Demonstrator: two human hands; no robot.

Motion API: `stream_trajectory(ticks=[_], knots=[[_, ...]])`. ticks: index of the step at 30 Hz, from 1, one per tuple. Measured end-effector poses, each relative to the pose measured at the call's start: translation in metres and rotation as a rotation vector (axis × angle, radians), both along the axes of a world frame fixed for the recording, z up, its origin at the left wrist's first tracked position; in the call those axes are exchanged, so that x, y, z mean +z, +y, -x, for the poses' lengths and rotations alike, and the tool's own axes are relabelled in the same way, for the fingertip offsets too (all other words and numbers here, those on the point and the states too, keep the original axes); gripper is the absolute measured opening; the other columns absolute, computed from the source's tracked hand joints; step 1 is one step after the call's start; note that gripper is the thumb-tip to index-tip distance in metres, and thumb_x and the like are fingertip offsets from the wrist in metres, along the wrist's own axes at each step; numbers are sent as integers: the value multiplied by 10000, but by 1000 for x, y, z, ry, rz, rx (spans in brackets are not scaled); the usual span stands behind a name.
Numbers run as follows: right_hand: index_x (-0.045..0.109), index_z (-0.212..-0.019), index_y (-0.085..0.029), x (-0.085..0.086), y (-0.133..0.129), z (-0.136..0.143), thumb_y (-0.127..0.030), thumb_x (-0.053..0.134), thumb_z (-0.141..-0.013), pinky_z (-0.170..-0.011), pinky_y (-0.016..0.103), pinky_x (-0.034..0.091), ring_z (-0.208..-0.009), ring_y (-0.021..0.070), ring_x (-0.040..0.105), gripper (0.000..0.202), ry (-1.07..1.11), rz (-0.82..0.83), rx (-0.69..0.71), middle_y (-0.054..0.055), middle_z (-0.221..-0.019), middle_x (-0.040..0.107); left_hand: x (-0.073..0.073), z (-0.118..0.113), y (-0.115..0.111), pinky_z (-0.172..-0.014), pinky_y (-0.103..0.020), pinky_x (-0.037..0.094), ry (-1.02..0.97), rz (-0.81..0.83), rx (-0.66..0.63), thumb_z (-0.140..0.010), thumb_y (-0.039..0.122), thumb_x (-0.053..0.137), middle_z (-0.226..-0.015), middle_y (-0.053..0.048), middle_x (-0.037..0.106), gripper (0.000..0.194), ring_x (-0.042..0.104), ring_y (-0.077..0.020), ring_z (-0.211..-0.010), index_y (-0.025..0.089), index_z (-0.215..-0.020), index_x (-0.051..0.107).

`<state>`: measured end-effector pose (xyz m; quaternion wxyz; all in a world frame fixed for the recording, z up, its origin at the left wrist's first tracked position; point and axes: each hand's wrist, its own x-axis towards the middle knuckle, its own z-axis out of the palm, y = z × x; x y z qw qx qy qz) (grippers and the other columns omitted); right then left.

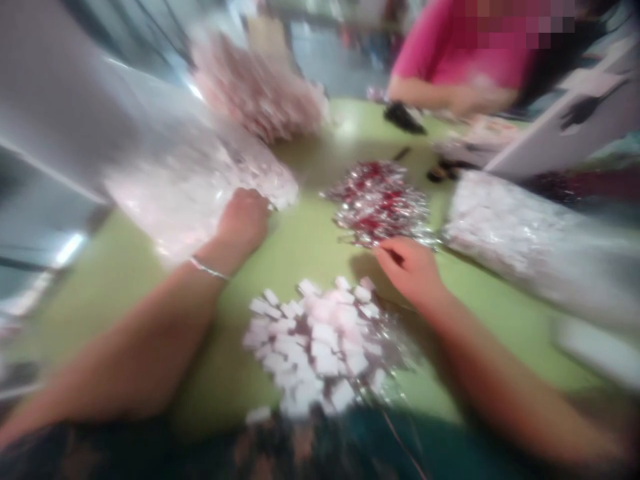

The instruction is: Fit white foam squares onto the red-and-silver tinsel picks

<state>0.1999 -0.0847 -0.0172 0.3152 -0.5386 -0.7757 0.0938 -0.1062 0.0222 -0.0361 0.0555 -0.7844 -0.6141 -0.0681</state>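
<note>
At the open end of a clear plastic bag of small white pieces (200, 167), my left hand (245, 219) is curled with its knuckles up. Its fingertips are hidden, and what they hold cannot be made out. My right hand (413, 270) pinches at the near edge of a pile of shiny silver and red pieces (377, 200). Blur hides what lies between its thumb and fingers. Between my forearms, close to my body, a heap of small white square pieces (325, 340) is spread on the green table (305, 240), with thin shiny strands at its right side.
Another filled clear bag (505, 217) lies to the right. Behind the left bag is a pinkish bundle (260, 87). Across the table sits a person in a pink top (430, 47). A white panel (565, 113) stands at the right, near a dark object (404, 118).
</note>
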Motion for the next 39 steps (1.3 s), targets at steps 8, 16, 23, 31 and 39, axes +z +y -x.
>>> stream_trajectory(ticks=[8, 16, 23, 31, 39], knots=[[672, -962, -198, -15, 18, 5, -258, 464, -964, -593, 301, 333, -829, 204, 591, 217, -570, 177, -161, 76, -1015, 632, -1, -8, -11, -929, -428, 467, -222, -31, -68, -839, 196, 466, -979, -160, 695, 325, 588, -316, -1044, 129, -974, 753], [639, -982, -175, -12, 14, 5, -241, 423, -976, -571, 312, 300, -768, 216, 601, 226, -618, 136, -215, 97, -958, 679, 23, -42, -44, -867, -371, 505, -729, 67, -71, -828, 290, 608, -993, -84, 695, 352, 632, -207, -856, 162, -1138, 713], [670, -928, -181, -3, -9, 12, -210, 471, -935, -610, 280, 390, -733, 179, 618, 201, -279, -105, -1, 59, -863, 711, 0, -65, -63, -680, -298, 498, -1348, 634, -73, -719, 342, 757, -819, -57, 715, 332, 603, -134, -676, 177, -1007, 761], [685, -891, -176, -1, -16, 16, -207, 475, -947, -643, 273, 449, -697, 158, 611, 219, -108, -167, 130, 46, -777, 692, -5, -70, -71, -713, -275, 493, -1487, 745, -101, -692, 291, 792, -851, -35, 714, 270, 603, -117, -719, 217, -951, 776], [666, -846, -185, 5, -20, 22, -219, 493, -925, -622, 255, 396, -657, 137, 565, 193, -98, 77, 188, 22, -741, 668, 10, -72, -79, -746, -306, 512, -1487, 845, -115, -744, 303, 750, -897, -60, 738, 419, 657, -170, -792, 218, -1154, 730]])
